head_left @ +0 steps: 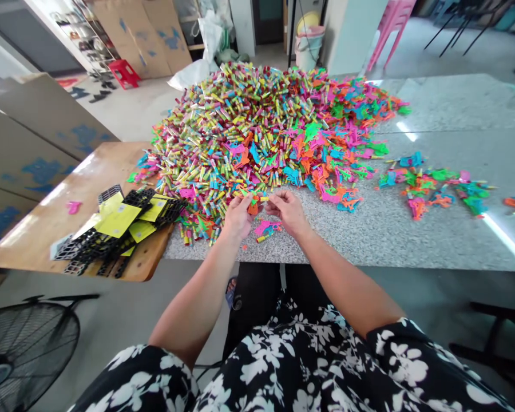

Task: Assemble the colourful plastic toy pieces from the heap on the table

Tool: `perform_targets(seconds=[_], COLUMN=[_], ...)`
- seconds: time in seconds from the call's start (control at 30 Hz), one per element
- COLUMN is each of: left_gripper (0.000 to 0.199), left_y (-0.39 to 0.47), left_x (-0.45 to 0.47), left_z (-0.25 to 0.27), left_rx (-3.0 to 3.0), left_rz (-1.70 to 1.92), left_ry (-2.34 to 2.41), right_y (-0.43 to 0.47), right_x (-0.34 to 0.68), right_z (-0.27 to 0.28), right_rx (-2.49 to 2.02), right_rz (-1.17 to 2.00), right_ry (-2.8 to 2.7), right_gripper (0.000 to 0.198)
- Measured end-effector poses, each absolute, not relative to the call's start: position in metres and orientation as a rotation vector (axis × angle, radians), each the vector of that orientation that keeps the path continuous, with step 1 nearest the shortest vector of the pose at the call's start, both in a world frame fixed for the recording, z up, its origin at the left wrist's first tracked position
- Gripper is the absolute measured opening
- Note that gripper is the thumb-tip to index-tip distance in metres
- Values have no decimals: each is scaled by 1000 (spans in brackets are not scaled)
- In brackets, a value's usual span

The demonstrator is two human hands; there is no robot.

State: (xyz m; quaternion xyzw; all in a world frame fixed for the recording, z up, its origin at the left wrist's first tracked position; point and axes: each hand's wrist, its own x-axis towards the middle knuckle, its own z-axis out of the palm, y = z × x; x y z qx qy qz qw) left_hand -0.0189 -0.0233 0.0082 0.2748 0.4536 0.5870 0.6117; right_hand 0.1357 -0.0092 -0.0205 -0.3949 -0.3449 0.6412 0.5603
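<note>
My left hand (pixel 239 216) is closed on a small orange plastic toy gun (pixel 253 205), with a bit of green showing beside it. In the fingertips of my right hand (pixel 288 210) is one end of a small yellow tube (pixel 264 198), its other end at or very near the toy gun. Whether the two are joined I cannot tell. Just below my hands, a few pink and blue toy guns (pixel 266 227) lie on the speckled stone table (pixel 369 240). Beyond my fingers rises a large heap of small tubes (pixel 240 109), mixed with bright toy guns (pixel 313 149) on its right side.
Black plastic grids with yellow cards (pixel 118 220) are piled on the wooden table (pixel 38 229) at left, near a single pink piece (pixel 73 207). Toy guns in a loose group (pixel 438 189) lie to the right. A fan (pixel 26 349) stands at lower left, cardboard boxes (pixel 47 126) behind.
</note>
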Motion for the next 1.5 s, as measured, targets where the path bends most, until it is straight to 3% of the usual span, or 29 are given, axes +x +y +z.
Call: perform_targets(seconds=[0.43, 0.73, 0.97, 1.17, 1.27, 1.37, 1.5], left_gripper=[30, 22, 28, 40, 34, 23, 16], left_y=[-28, -36, -37, -36, -40, -41, -33], left_x=[-2, 9, 22, 3, -9, -12, -17], left_z=[20, 18, -3, -11, -9, -10, -15], left_rx=[721, 753, 725, 1560, 2013, 2177, 2055], left_rz=[1385, 1406, 1187, 818, 536, 385, 572], left_ry=[1043, 1002, 1008, 1487, 1612, 1614, 1657], right_y=[-34, -53, -57, -18, 3, 14, 31], right_x=[142, 144, 177, 289, 316, 286, 198], right_z=[-10, -7, -15, -21, -17, -18, -22], right_rx=[-1004, -1080, -1173, -1196, -1151, -1278, -1537], right_rz=[1375, 1348, 1418, 1008, 849, 1004, 1085], right_ry=[-928, -1075, -1145, -548, -416, -688, -1513], right_gripper=[40, 34, 32, 30, 33, 29, 17])
